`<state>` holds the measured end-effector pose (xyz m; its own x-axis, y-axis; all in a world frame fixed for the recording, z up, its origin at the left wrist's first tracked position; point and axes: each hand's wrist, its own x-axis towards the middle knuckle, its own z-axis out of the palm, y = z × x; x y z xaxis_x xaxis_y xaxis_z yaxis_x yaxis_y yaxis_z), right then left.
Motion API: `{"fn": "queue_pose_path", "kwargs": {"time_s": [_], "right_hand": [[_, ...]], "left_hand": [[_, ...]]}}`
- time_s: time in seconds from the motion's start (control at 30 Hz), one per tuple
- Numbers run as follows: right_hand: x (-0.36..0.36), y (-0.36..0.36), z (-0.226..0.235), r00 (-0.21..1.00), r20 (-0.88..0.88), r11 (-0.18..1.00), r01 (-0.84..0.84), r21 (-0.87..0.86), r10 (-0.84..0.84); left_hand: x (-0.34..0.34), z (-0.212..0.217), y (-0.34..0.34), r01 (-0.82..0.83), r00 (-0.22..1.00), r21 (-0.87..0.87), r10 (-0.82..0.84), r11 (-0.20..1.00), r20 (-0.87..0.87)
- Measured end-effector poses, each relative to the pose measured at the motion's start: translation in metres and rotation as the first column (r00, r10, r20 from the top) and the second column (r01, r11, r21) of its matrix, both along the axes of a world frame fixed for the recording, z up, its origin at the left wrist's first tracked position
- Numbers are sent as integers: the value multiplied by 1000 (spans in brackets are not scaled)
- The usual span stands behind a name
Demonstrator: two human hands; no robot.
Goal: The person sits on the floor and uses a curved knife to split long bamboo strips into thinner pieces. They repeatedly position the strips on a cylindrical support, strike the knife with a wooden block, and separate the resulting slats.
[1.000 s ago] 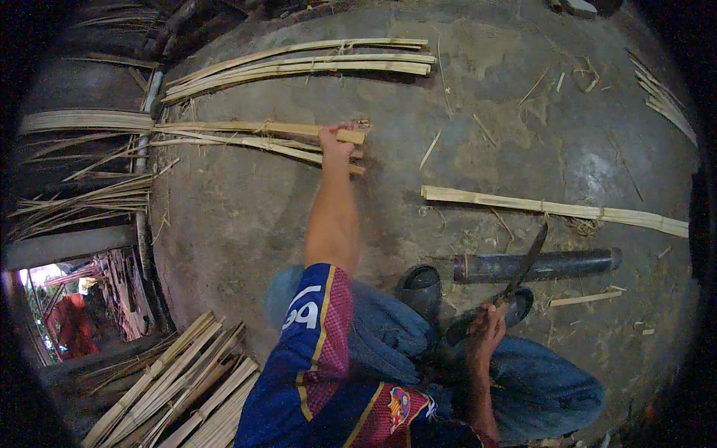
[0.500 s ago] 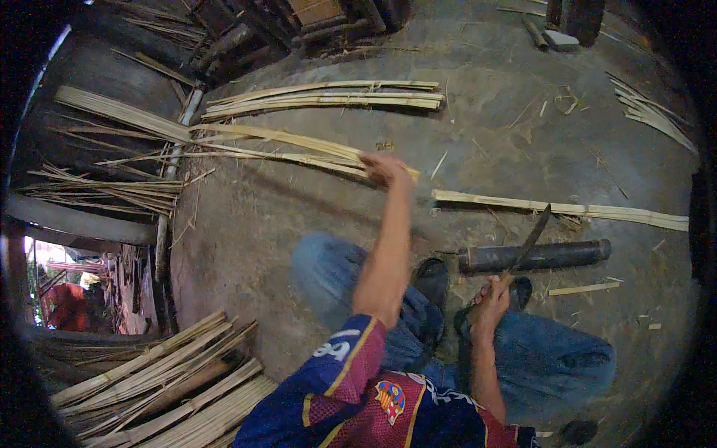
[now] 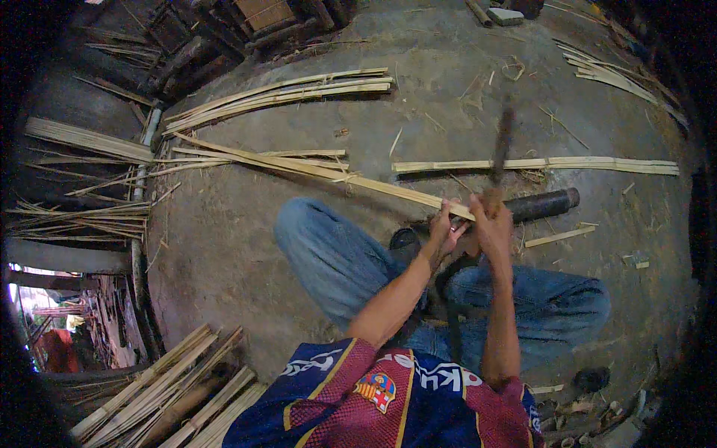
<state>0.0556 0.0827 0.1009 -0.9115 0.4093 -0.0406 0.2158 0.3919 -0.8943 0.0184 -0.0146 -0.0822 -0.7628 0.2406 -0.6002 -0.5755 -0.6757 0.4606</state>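
Note:
My left hand (image 3: 444,233) grips the near end of a long pale bamboo strip (image 3: 385,188), which slants away to the far left and passes over other strips on the floor. Close beside it, my right hand (image 3: 493,230) is wrapped round the handle of a long-bladed knife (image 3: 503,145). Its blade points up and away, smeared by motion. Both hands are over the left end of a dark cylinder (image 3: 549,204) lying on the floor between my knees. Whether the knife touches the strip I cannot tell.
Behind the cylinder lies a tied bamboo bundle (image 3: 597,163). Another bundle (image 3: 299,93) rests farther back. More strips (image 3: 172,381) are stacked at the lower left, and others (image 3: 82,138) cross a pole at the left. A short offcut (image 3: 560,236) lies right of my hands.
My left hand has come right and nearer, drawing the bamboo strip's end to the cylinder. My right hand has lifted the knife a little and stands beside the left. The whole view has shifted.

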Motion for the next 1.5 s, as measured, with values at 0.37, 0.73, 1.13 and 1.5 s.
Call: {"fn": "queue_pose_path", "kwargs": {"time_s": [0.37, 0.73, 1.13, 1.5], "right_hand": [[-81, -87, -84, 867, 294, 770, -495, 403, 403], [-89, -19, -113, 828, 420, 809, -510, 291, 371], [-61, 126, -59, 826, 466, 900, -417, 126, 317], [-31, 125, -73, 911, 221, 898, -393, 200, 349]], "left_hand": [[29, -15, 19, 317, 933, 31, -306, 948, -189], [-1, -74, -41, 447, 710, -587, -667, 675, -227], [-94, 54, -104, -573, 789, 372, 614, 730, 10], [-109, 65, -111, -450, 887, 188, 462, 873, -23]]}}
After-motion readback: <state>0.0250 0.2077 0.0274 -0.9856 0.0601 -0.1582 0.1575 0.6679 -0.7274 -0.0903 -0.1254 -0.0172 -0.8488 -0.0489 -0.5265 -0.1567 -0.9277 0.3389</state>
